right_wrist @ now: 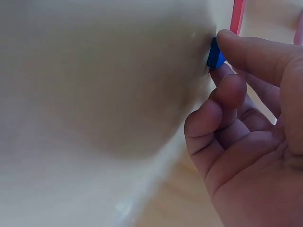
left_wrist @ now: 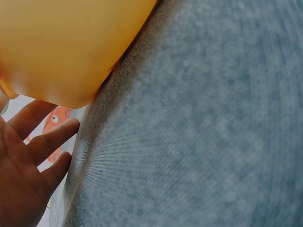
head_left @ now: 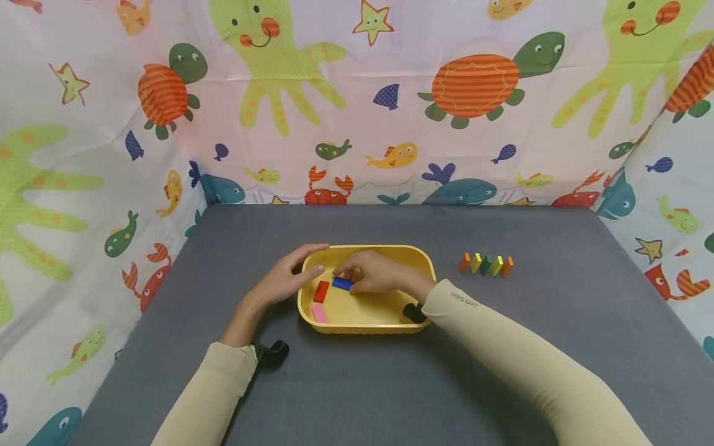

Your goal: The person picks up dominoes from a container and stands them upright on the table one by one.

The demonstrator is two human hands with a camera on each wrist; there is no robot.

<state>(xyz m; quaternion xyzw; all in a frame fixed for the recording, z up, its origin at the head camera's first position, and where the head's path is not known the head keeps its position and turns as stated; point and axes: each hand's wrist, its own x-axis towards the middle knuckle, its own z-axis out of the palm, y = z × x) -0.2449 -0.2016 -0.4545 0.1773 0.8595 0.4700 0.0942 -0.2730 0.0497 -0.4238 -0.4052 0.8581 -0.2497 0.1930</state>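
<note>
My right hand [head_left: 380,272] reaches down into a yellow tray [head_left: 368,329]. Between its thumb and index finger it pinches a blue domino block [head_left: 341,283], which also shows at the fingertips in the right wrist view; the other fingers are curled. A red domino block [head_left: 321,291] lies just left of the blue one, and a pink domino block [head_left: 319,313] below that, both on the tray floor. At the tray's left end, my left hand [head_left: 286,277] rests against the rim with its thumb over the edge. Its fingers are spread alongside the outer wall in the left wrist view.
Right of the tray, a row of several upright domino blocks [head_left: 486,264] in orange, yellow and green stands on the grey table [head_left: 357,390]. A curtain with sea animals [head_left: 357,80] encloses the back and sides.
</note>
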